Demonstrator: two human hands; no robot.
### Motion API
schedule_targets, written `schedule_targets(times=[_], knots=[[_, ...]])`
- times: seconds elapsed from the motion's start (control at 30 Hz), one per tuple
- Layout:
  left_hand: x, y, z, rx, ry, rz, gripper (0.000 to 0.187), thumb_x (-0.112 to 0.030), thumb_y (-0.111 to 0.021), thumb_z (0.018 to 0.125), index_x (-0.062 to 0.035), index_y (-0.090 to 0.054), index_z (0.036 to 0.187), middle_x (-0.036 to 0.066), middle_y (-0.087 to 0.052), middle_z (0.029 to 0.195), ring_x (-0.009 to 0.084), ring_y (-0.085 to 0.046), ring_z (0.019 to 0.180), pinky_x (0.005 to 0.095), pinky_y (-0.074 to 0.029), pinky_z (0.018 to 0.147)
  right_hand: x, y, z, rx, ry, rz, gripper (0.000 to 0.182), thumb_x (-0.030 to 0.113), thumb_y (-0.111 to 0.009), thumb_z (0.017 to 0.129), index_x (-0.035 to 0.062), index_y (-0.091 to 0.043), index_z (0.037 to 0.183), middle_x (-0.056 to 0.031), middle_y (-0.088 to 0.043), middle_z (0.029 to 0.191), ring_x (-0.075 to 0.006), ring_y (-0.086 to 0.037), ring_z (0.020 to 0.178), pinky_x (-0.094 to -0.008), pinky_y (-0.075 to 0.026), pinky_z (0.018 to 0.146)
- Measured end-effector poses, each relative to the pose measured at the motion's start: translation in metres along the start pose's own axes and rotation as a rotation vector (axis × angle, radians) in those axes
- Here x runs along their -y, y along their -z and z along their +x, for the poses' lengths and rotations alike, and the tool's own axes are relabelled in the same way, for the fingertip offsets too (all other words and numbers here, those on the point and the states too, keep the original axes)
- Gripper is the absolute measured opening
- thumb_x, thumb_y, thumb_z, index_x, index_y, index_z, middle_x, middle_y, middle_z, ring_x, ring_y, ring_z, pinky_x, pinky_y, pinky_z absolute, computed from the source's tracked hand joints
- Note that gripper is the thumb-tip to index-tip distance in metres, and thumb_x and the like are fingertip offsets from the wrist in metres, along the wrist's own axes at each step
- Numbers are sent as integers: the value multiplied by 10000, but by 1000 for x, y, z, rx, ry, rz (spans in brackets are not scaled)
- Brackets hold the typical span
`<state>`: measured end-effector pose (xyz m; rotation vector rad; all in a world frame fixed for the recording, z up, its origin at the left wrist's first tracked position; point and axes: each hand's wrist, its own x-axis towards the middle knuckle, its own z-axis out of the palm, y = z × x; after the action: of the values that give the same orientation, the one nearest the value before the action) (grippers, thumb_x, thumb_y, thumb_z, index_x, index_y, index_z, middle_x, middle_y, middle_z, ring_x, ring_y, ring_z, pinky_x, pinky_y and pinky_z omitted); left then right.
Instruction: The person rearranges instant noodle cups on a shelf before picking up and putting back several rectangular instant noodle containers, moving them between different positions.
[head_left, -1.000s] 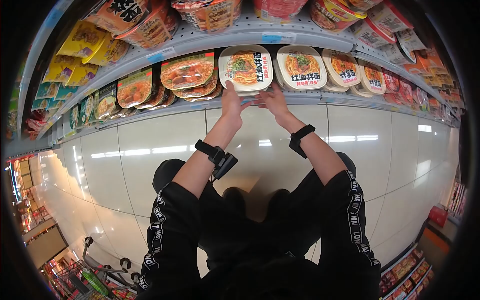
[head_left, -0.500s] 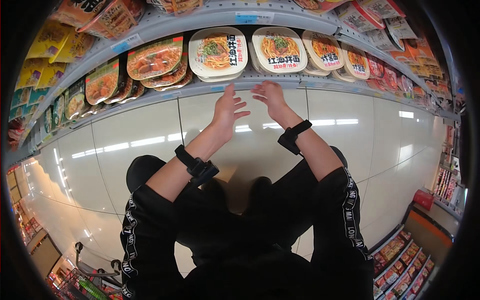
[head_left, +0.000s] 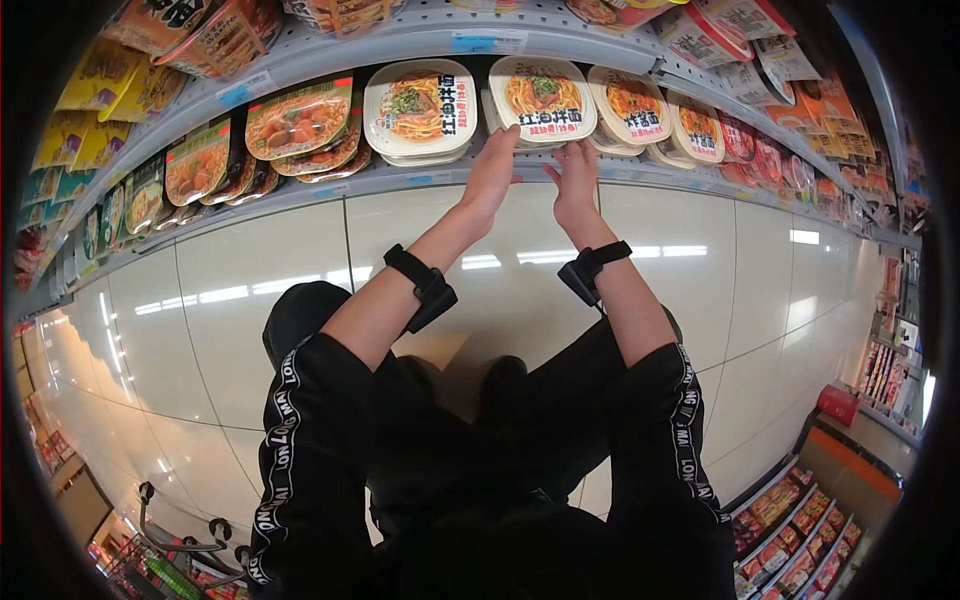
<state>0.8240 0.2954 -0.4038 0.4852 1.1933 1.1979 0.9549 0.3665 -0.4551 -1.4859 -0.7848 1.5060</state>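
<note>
A white noodle tub point(head_left: 542, 95) with a picture of noodles on its lid sits on the low shelf, in front of both hands. My left hand point(head_left: 492, 178) reaches up to its near left corner, fingers stretched out and fingertips right at the rim. At the tub's near edge is my right hand point(head_left: 575, 180), its fingertips just below the rim and its thumb held apart. Both hands are open, with nothing gripped. A matching noodle tub point(head_left: 420, 105) stands to the left, on top of another. More white noodle tubs point(head_left: 629, 103) stand to the right.
Orange-and-green noodle trays point(head_left: 299, 122) are stacked further left. The upper shelf edge point(head_left: 500, 43) with price tags runs above the tubs. Pale floor tiles point(head_left: 665, 220) lie below. A shopping cart point(head_left: 180, 555) stands at the lower left, and a display rack point(head_left: 805, 530) at the lower right.
Both hands have moved forward and to the right, from in front of the shelf up to the near edge of the white noodle tub. The view has shifted slightly.
</note>
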Motion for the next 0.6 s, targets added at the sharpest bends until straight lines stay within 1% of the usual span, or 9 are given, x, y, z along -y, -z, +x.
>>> schedule_targets(times=[0.17,0.23,0.3,0.37,0.4,0.47,0.5,0.57,0.6], knots=[[4,-1,7,-107,-28,47,682,-515,-377,971,-48,-304,1462,133,-321,1479,252,-291,1384,416,-383,1028,2,2,9,38,24,-41,394,197,-472,963,120,-430,1346,-31,-509,1224,-180,-490,1109,-355,-499,863],[6,3,14,-116,-32,48,696,-529,-381,966,-53,-294,1467,135,-325,1475,251,-294,1381,420,-368,1043,-4,6,19,53,54,-32,365,139,-464,948,110,-467,1312,-21,-529,1204,-153,-499,1071,-344,-503,850],[9,7,21,-125,-38,47,711,-544,-384,961,-59,-285,1471,138,-329,1472,251,-297,1378,424,-352,1058,-4,5,22,49,61,-63,364,117,-457,937,107,-476,1300,-18,-540,1189,-142,-506,1042,-343,-503,847],[13,9,27,-131,-1,43,741,-572,-388,952,-72,-255,1482,137,-310,1470,244,-257,1392,456,-319,1081,-4,5,25,47,69,-95,365,95,-450,925,105,-485,1288,-14,-551,1174,-130,-514,1013,-342,-503,844],[15,9,29,-132,-3,44,741,-572,-388,952,-72,-255,1482,137,-310,1470,244,-257,1392,456,-319,1081,-6,4,28,45,63,-83,366,77,-454,907,100,-500,1269,-14,-559,1163,-127,-519,991,-341,-497,843],[17,7,29,-15,-29,4,768,-587,-414,941,-74,-230,1483,135,-282,1469,250,-216,1396,488,-305,1087,-8,5,34,45,57,-70,368,59,-458,890,96,-515,1251,-14,-566,1151,-124,-524,968,-341,-490,843],[17,5,29,-16,-30,6,768,-587,-414,941,-74,-230,1483,135,-282,1469,250,-216,1396,488,-305,1087,-8,8,38,77,38,-65,369,66,-453,897,88,-508,1262,-22,-578,1145,-131,-533,986,-336,-483,825],[16,0,29,10,-21,-27,766,-567,-459,935,-83,-219,1478,127,-255,1473,266,-194,1389,509,-310,1079,-8,10,40,107,19,-58,372,73,-448,904,81,-501,1272,-29,-589,1138,-138,-543,1004,-330,-475,808],[16,-1,29,12,-20,-25,766,-567,-459,935,-83,-219,1478,127,-255,1473,266,-194,1389,509,-310,1079,-7,11,39,116,26,-61,360,107,-450,914,72,-517,1266,-32,-595,1134,-143,-545,997,-325,-471,808]])
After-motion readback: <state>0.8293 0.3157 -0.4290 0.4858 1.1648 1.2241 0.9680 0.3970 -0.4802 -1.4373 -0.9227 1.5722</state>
